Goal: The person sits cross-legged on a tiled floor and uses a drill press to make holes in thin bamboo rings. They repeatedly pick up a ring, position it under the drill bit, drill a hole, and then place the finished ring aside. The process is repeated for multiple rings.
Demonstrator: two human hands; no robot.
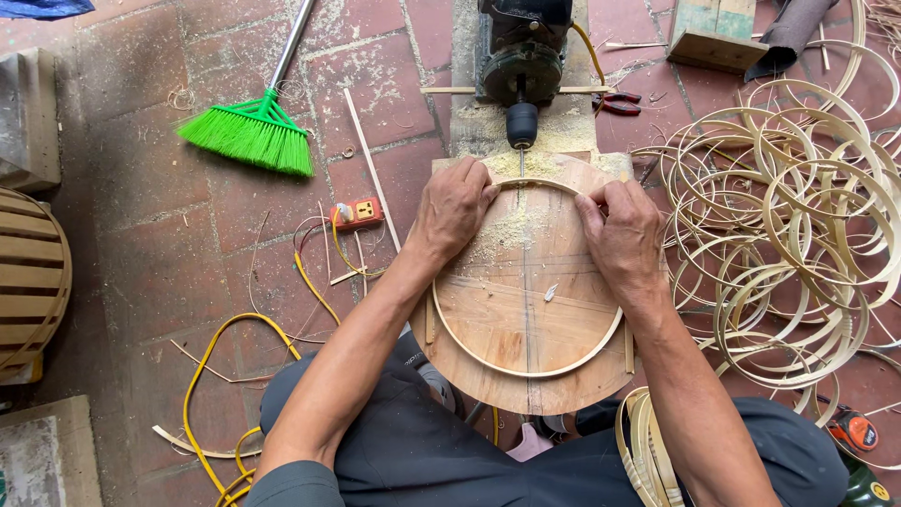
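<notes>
two hands pin a thin bamboo hoop point(526, 368) flat on a rounded wooden board point(526, 394) that rests over my lap. my left hand point(455, 208) lies knuckles up on the hoop's upper left arc, fingers curled and pressed together against the strip; my right hand point(621, 230) mirrors it on the upper right arc, fingers bent and closed down on the rim. the top of the hoop sits just under the bit of a drill point(522, 56) fixed on a block at the board's far edge, with pale sawdust point(511, 225) scattered between my hands. to my right a loose heap of finished hoops point(798, 216) covers the brick floor point(150, 188), and a tighter bundle of bamboo strips point(643, 446) leans by my right knee. to my left lie a green broom point(251, 134), an orange power socket point(358, 213) and a yellow cable point(211, 376). red-handled pliers point(618, 101) lie beside the drill.
</notes>
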